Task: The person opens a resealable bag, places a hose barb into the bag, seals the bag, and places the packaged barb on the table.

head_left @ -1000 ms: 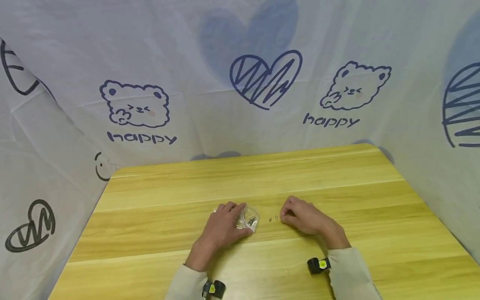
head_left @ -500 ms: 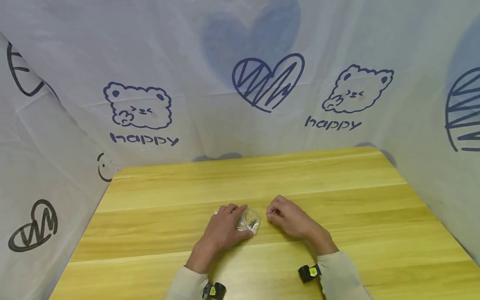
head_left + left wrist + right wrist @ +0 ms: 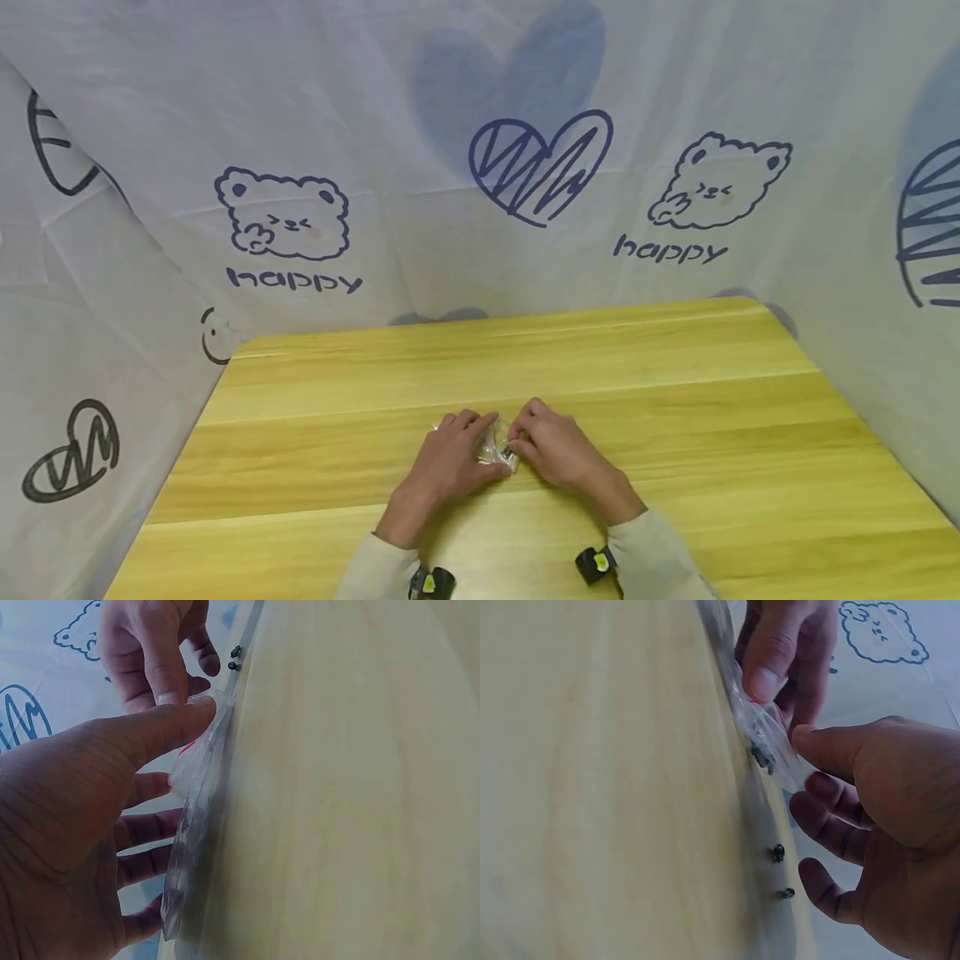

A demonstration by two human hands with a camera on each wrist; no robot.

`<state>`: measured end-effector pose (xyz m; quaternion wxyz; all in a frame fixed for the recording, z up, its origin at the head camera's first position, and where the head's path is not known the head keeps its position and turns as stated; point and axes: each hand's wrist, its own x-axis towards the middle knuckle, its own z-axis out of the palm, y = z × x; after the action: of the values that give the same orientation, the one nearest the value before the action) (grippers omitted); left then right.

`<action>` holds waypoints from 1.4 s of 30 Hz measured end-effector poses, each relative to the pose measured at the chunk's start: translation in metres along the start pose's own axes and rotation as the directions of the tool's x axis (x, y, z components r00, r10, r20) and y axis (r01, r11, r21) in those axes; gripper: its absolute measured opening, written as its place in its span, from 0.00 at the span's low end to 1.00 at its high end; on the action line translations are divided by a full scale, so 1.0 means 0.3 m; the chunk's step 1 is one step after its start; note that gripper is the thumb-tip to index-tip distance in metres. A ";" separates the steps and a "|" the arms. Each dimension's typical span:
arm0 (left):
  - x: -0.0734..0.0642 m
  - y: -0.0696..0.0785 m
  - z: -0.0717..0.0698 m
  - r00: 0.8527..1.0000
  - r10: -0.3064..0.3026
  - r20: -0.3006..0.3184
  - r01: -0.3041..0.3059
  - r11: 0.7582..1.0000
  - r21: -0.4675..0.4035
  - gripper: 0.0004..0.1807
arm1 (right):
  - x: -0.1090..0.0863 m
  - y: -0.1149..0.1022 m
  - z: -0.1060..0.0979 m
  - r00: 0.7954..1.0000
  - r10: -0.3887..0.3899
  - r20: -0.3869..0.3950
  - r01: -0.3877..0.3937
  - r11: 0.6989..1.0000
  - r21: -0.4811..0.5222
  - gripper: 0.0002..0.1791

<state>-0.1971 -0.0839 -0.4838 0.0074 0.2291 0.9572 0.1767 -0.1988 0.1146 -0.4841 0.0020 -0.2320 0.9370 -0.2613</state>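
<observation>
Hands (image 3: 448, 457), plastic bag (image 3: 489, 450) between

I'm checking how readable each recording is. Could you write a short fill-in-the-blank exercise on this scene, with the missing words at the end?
1. A thin ____ line shows on the clear plastic bag.
2. In the head view, the bag lies mostly under the person's ____ hand, the other hand meeting its edge.
3. Small dark pieces lie loose on the yellow wood-grain table, and more show ____ the bag.
4. The word under both complete blue-outlined bear drawings is "____".

Missing words: red; left; inside; happy.
</observation>
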 end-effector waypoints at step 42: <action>0.001 0.003 0.003 1.000 -0.017 0.007 0.017 1.000 -0.008 0.42 | -0.069 0.185 -0.123 0.998 0.052 0.021 -0.053 0.997 0.061 0.14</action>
<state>-0.1970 -0.0827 -0.4844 0.0132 0.2216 0.9584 0.1797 -0.2089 0.1836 -0.4818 0.0249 -0.2096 0.9342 -0.2875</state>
